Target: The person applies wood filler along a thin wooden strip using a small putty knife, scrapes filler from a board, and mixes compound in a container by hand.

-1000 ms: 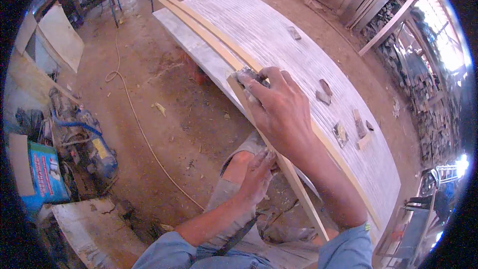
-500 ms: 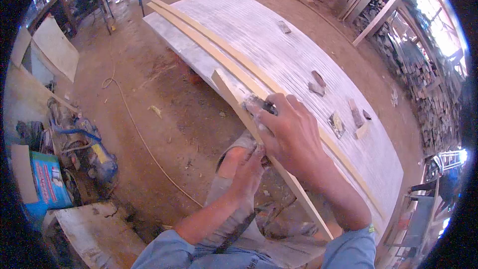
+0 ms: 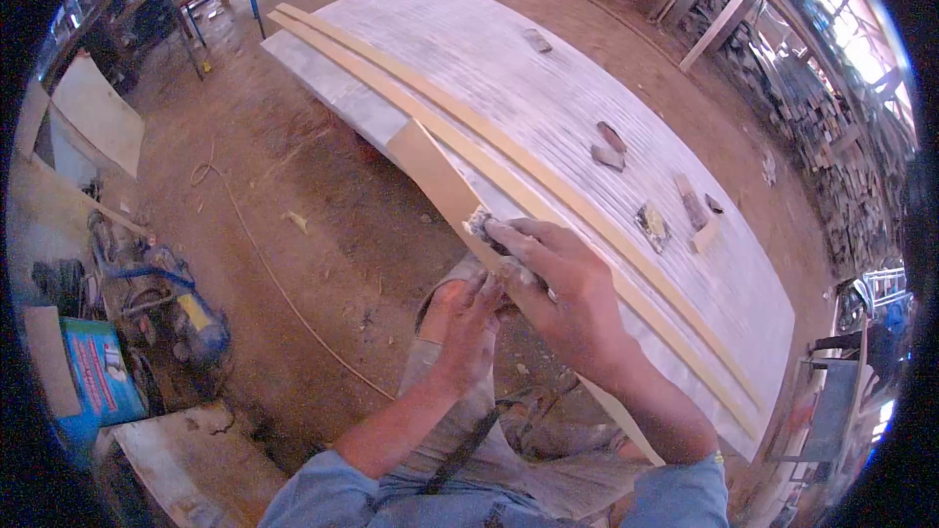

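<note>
My right hand (image 3: 567,279) is closed over a small dusty wad (image 3: 479,222), dark with a whitish end, which looks like folded sandpaper. It presses against a pale wooden strip (image 3: 430,171) held slanting above my lap. My left hand (image 3: 469,332) grips the near side of this strip, its fingers just below my right hand. The strip's broad face shows at its far end, while my right hand and forearm cover its middle. Two similar wooden strips (image 3: 489,129) lie side by side along the near edge of the ribbed whitish board (image 3: 489,49).
Several small dark and wooden scraps (image 3: 650,225) lie on the board. A cord (image 3: 274,279) runs over the dirt floor at left, near a machine with a blue hose (image 3: 196,318) and a blue box (image 3: 98,372). Stacked wood (image 3: 831,156) lines the right side.
The held strip has turned, so its broad face shows more at the far end. My right hand has slid slightly nearer along it with the wad. The view has shifted a little.
</note>
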